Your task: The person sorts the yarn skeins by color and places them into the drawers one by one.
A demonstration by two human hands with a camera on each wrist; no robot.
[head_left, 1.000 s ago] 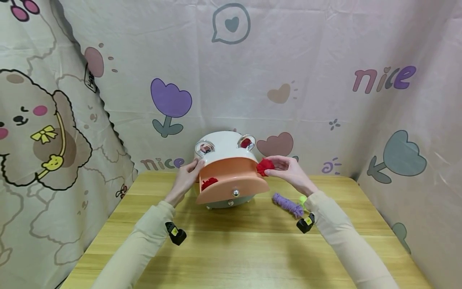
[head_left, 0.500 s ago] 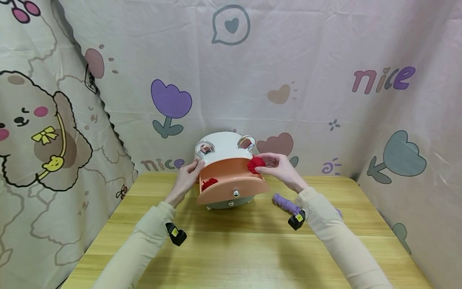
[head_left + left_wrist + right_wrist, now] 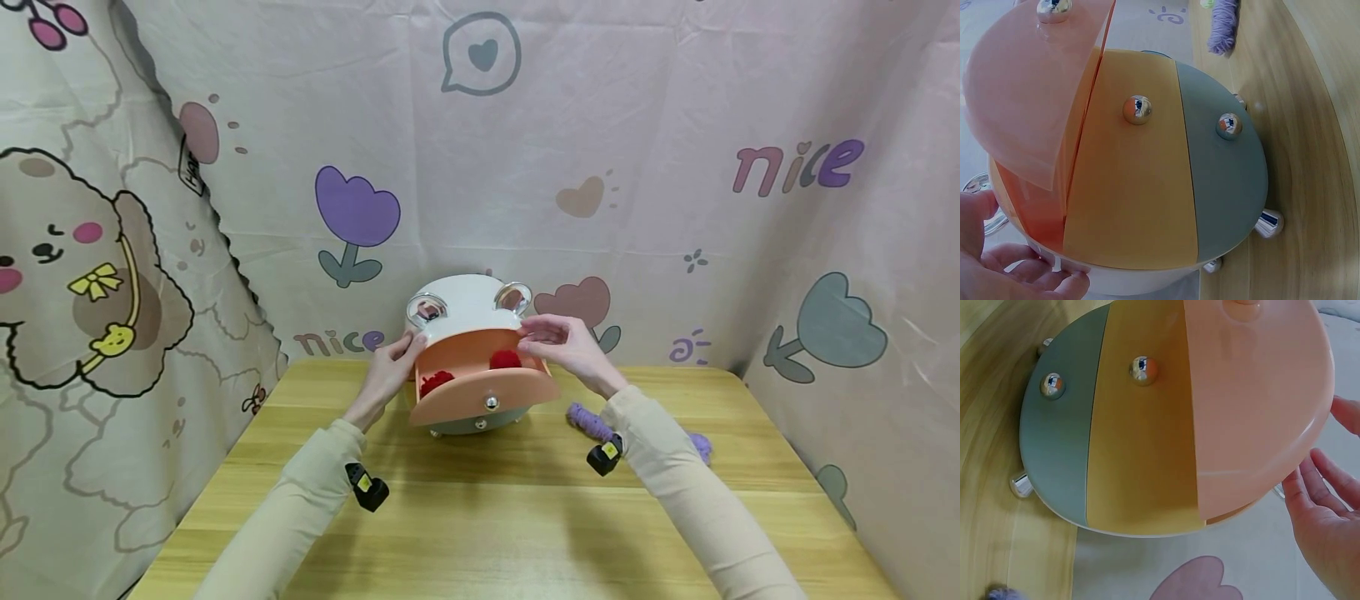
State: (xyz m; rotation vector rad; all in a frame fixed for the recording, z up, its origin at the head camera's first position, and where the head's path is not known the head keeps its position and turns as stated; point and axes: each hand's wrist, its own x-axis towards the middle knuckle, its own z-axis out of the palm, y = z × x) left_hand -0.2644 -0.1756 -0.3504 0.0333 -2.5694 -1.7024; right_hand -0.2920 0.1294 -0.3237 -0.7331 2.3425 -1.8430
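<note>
A small rounded drawer box (image 3: 468, 300) with a white shell and silver ring ears stands on the table. Its peach top drawer (image 3: 480, 396) is pulled out; the yellow drawer (image 3: 1135, 206) and grey-green drawer (image 3: 1225, 181) are closed. Inside the peach drawer lie one red yarn bundle (image 3: 437, 382) at the left and another red yarn bundle (image 3: 506, 359) towards the right. My left hand (image 3: 386, 375) grips the box's left side, thumb by the ring ear. At the drawer's right end, my right hand (image 3: 566, 348) holds nothing, its relaxed fingertips close to the rim.
On the wooden table (image 3: 480, 517), a purple yarn bundle (image 3: 587, 422) lies right of the box. More purple yarn (image 3: 701, 447) shows beyond the right sleeve. A printed curtain (image 3: 480, 167) hangs close behind the box.
My right hand has moved left to the drawer and let go of the red yarn bundle, which now lies inside. My left hand has stayed on the box.
</note>
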